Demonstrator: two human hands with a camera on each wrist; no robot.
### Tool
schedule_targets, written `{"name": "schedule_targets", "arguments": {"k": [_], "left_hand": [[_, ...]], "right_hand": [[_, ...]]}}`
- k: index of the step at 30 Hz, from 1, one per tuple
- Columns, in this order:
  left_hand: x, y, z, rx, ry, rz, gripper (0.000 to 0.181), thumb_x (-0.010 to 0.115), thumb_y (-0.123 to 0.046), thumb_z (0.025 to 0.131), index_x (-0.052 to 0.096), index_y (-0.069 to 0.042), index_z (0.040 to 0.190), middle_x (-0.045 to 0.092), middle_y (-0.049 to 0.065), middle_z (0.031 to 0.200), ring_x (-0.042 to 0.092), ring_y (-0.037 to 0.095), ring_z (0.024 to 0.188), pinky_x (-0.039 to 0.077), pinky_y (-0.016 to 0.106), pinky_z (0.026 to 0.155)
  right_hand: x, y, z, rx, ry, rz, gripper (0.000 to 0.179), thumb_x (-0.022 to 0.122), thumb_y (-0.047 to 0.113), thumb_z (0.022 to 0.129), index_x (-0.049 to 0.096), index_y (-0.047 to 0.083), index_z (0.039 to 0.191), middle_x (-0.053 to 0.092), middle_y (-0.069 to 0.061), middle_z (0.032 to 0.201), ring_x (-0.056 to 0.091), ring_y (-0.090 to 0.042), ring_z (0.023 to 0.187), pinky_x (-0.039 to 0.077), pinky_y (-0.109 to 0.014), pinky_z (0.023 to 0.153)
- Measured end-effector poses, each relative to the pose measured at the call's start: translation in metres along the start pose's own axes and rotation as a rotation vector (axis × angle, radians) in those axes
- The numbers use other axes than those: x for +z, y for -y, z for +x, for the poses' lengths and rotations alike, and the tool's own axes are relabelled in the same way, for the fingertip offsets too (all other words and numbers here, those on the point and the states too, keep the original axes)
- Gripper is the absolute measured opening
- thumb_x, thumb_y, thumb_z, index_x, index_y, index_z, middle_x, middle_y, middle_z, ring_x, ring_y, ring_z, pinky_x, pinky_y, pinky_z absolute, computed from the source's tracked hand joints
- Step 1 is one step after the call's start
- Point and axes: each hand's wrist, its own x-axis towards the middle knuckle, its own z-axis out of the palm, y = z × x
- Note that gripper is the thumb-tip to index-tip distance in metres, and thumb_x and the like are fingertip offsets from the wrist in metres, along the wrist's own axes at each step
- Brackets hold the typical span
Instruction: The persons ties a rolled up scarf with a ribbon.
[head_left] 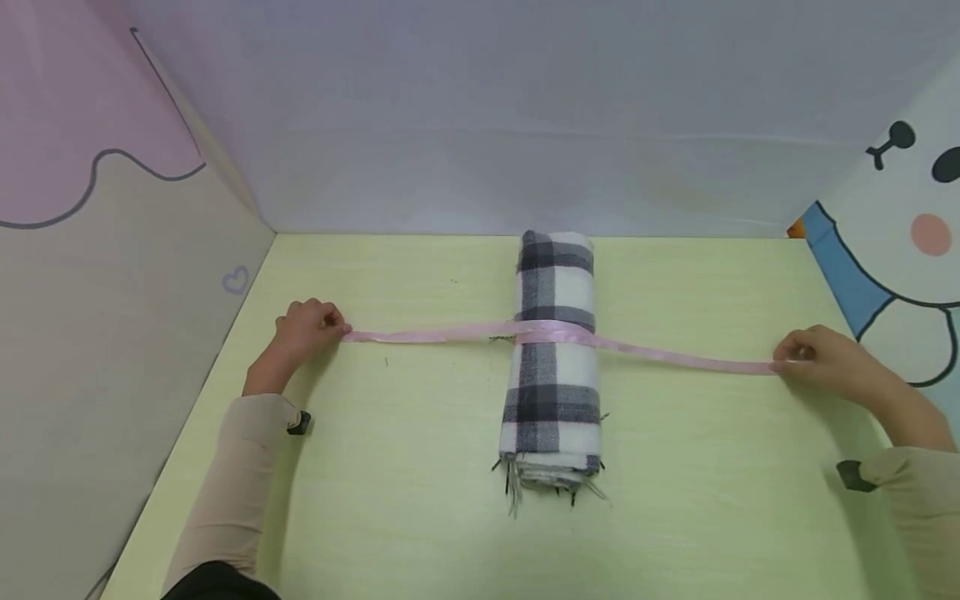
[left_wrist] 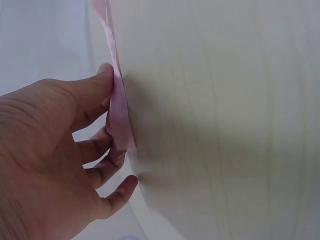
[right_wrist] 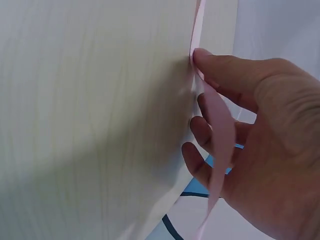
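Note:
A folded black, grey and white checked scarf (head_left: 557, 392) with fringe at its near end lies lengthwise on the table. A pink ribbon (head_left: 555, 332) crosses over its middle and stretches out to both sides. At the left, my left hand (head_left: 307, 325) pinches one end of the ribbon; in the left wrist view the ribbon (left_wrist: 119, 107) runs between thumb and fingers. My right hand (head_left: 832, 358) pinches the other side, far to the right of the scarf. A loose tail of ribbon (right_wrist: 222, 130) hangs across its palm in the right wrist view.
The pale yellow table (head_left: 420, 517) meets a light wall sheet (head_left: 480, 183) along its back edge. Another printed panel (head_left: 97, 333) stands along the left side, and a cartoon-printed panel (head_left: 900, 250) is on the right. Small dark bits of thread lie near the scarf.

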Motion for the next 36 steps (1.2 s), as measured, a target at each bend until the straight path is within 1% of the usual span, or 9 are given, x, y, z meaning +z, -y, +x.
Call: {"name": "schedule_targets", "arguments": {"k": [6, 10, 13, 20, 22, 25, 29, 32, 36], "left_hand": [[0.001, 0.004, -0.002, -0.009, 0.007, -0.022, 0.027, 0.062, -0.033, 0.105, 0.066, -0.006, 0.11, 0.058, 0.021, 0.123, 0.043, 0.048, 0.121, 0.029, 0.077, 0.101], [0.003, -0.001, -0.008, 0.005, -0.037, -0.029, 0.025, 0.061, -0.032, 0.106, 0.065, -0.007, 0.111, 0.057, 0.022, 0.126, 0.042, 0.05, 0.124, 0.025, 0.077, 0.105], [0.005, -0.009, -0.016, 0.021, -0.108, -0.036, 0.022, 0.061, -0.029, 0.106, 0.064, -0.009, 0.113, 0.056, 0.023, 0.131, 0.041, 0.051, 0.128, 0.02, 0.078, 0.108], [0.015, -0.039, -0.037, 0.077, -0.233, -0.126, 0.017, 0.062, -0.025, 0.106, 0.065, -0.009, 0.113, 0.062, 0.018, 0.126, 0.046, 0.049, 0.127, 0.023, 0.074, 0.105], [0.022, -0.048, -0.041, 0.089, -0.236, -0.136, 0.017, 0.062, -0.025, 0.106, 0.066, -0.01, 0.113, 0.065, 0.016, 0.124, 0.049, 0.047, 0.124, 0.026, 0.072, 0.103], [0.033, -0.063, -0.047, 0.109, -0.229, -0.166, 0.016, 0.064, -0.024, 0.104, 0.068, -0.011, 0.112, 0.068, 0.014, 0.12, 0.054, 0.042, 0.119, 0.031, 0.067, 0.1], [0.048, -0.085, -0.056, 0.139, -0.181, -0.31, 0.014, 0.066, -0.019, 0.103, 0.069, -0.009, 0.113, 0.071, 0.012, 0.114, 0.06, 0.033, 0.11, 0.043, 0.054, 0.099], [0.059, -0.103, -0.064, 0.135, -0.1, -0.499, 0.016, 0.065, -0.017, 0.104, 0.068, -0.007, 0.115, 0.071, 0.012, 0.112, 0.063, 0.026, 0.103, 0.052, 0.038, 0.088], [0.073, -0.125, -0.074, 0.087, 0.035, -0.825, 0.02, 0.064, -0.013, 0.104, 0.068, -0.004, 0.121, 0.073, 0.016, 0.116, 0.068, 0.021, 0.103, 0.054, 0.025, 0.083]], "right_hand": [[0.001, 0.011, -0.001, 0.025, -0.017, -0.014, 0.005, 0.076, 0.009, 0.092, 0.074, 0.005, 0.095, 0.072, -0.013, 0.097, 0.059, -0.014, 0.088, 0.045, -0.024, 0.069], [0.002, 0.019, -0.007, 0.053, -0.016, 0.017, 0.011, 0.074, 0.011, 0.095, 0.073, 0.002, 0.101, 0.067, -0.029, 0.108, 0.063, -0.044, 0.097, 0.051, -0.038, 0.074], [0.002, 0.031, -0.013, 0.084, -0.035, 0.048, 0.014, 0.07, 0.011, 0.099, 0.071, 0.0, 0.107, 0.059, -0.037, 0.12, 0.059, -0.054, 0.103, 0.052, -0.052, 0.075], [0.009, 0.061, -0.026, 0.122, -0.099, 0.142, 0.018, 0.06, 0.012, 0.106, 0.068, -0.001, 0.115, 0.053, -0.036, 0.131, 0.051, -0.054, 0.112, 0.044, -0.066, 0.084], [0.012, 0.068, -0.031, 0.11, -0.129, 0.146, 0.017, 0.061, 0.013, 0.106, 0.069, 0.0, 0.115, 0.056, -0.034, 0.129, 0.053, -0.046, 0.111, 0.046, -0.057, 0.085], [0.02, 0.075, -0.038, 0.091, -0.17, 0.176, 0.016, 0.062, 0.015, 0.105, 0.069, 0.004, 0.115, 0.061, -0.025, 0.124, 0.056, -0.012, 0.107, 0.047, -0.031, 0.083], [0.036, 0.09, -0.045, 0.047, -0.211, 0.339, 0.016, 0.062, 0.013, 0.106, 0.068, 0.006, 0.119, 0.065, 0.007, 0.117, 0.049, 0.018, 0.096, 0.041, -0.004, 0.078], [0.047, 0.108, -0.046, 0.0, -0.171, 0.56, 0.022, 0.057, 0.009, 0.108, 0.064, 0.001, 0.126, 0.064, 0.019, 0.116, 0.059, 0.011, 0.099, 0.047, -0.005, 0.082], [0.061, 0.134, -0.044, -0.013, -0.053, 0.865, 0.03, 0.048, 0.009, 0.111, 0.055, -0.006, 0.136, 0.068, 0.005, 0.125, 0.068, -0.003, 0.109, 0.056, -0.017, 0.087]]}}
